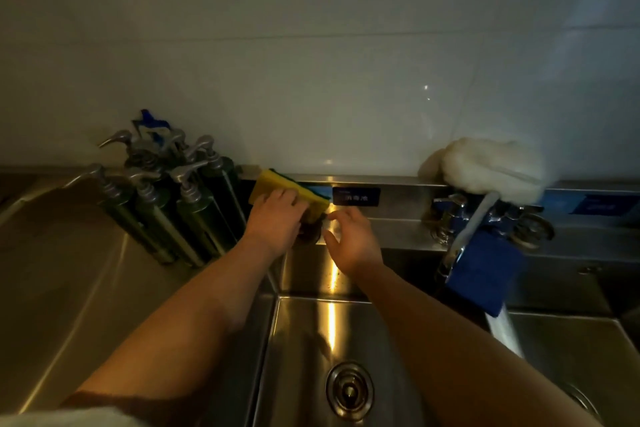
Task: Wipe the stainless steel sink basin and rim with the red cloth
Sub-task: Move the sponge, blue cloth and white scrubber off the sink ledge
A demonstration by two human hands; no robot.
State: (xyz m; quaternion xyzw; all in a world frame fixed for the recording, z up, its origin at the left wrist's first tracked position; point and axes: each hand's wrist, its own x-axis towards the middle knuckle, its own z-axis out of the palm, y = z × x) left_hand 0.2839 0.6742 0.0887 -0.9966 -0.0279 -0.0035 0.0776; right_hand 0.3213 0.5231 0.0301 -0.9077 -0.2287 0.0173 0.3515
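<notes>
A pale tiled wall backs the station. Below it, the stainless steel sink basin occupies the centre, with a steel drainboard to its left and a second basin to its right. A cluster of pump bottles stands at the back of the drainboard. A white cloth lies on the rear ledge above the faucet, over which a blue cloth hangs. The left hand lies on a yellow sponge at the rear rim, fingers bent over it; whether they clamp it cannot be determined. The right hand hovers just beside it, fingers loosely apart, holding nothing. A dark wad under the left palm is possibly the red cloth (low light obscures its colour). A dark label sits just right of the sponge. The drain lies in the basin floor.
</notes>
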